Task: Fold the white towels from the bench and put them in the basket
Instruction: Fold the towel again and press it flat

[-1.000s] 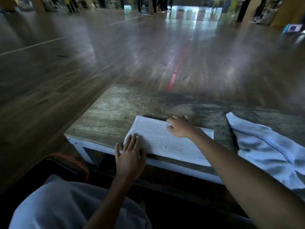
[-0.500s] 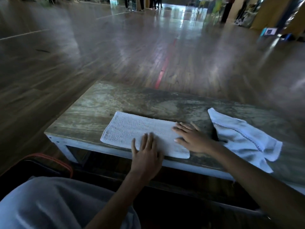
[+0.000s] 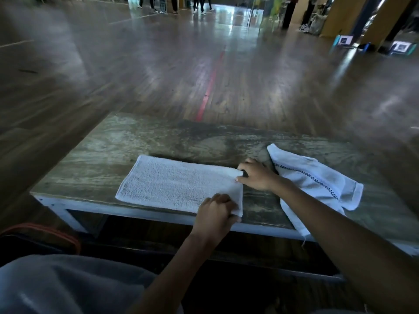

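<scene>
Now, in the head view, both hands work the right short edge of the towel, which lies flat as a long strip on the bench. The left hand has its fingers curled over the near corner, gripping it. The right hand pinches the far corner between thumb and fingertips.

Everything left of the fingers is free cloth, so the step looks like folding this end over onto the other. To do it well, lift both corners together and keep the edge taut between the fingers. Carry it level, land it square on the opposite edge, then press it flat.

A second towel lies crumpled just right of the right fingers, under the forearm; take care not to drag it along. Down and left of the left fingers, a dark orange-rimmed shape is probably the basket
</scene>
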A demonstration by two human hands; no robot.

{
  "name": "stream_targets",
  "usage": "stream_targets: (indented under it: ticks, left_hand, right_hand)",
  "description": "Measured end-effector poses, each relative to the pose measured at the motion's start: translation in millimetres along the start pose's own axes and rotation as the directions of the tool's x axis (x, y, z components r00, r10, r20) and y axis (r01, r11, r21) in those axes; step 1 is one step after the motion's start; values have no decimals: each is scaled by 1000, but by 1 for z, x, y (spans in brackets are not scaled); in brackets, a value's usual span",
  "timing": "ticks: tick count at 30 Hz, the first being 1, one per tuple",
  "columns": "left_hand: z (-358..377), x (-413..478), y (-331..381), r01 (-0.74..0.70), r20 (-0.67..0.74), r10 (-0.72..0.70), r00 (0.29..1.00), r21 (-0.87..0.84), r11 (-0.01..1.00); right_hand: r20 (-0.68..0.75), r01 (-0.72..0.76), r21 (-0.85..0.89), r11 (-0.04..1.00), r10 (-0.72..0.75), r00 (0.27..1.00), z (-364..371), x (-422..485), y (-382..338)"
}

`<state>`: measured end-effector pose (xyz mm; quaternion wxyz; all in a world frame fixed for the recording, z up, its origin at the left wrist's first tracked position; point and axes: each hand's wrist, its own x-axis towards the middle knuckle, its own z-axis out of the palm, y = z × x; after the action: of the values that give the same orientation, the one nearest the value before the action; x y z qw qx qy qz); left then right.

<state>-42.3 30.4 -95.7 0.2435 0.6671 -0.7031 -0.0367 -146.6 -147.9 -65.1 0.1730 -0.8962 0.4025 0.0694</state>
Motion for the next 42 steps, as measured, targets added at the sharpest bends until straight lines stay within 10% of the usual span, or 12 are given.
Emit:
stream_targets:
  ticks: [5, 10, 21, 30, 42]
  left_hand:
    - [-20, -10, -2, 91, -264, -151, 953, -228, 969]
    - [-68, -17, -26, 144, -420, -647, 637, -759, 635]
    - [-73, -65, -136, 450, -421, -852, 311, -725, 522]
    - [-75, -71, -157, 791, -377, -823, 425, -289, 540]
    - [-55, 27, -126, 472, 6, -494, 869, -304, 827]
  right_hand:
    - [-1, 6, 318, 948, -6, 1000, -32, 6, -29]
    - [-109, 138, 601, 787, -91, 990, -74, 27, -94]
    - [149, 165, 396, 903, -241, 959, -26, 134, -231]
    - [155, 231, 123, 965, -248, 956, -1, 137, -230]
    - [246, -62, 107, 992, 34, 969, -35, 36, -55]
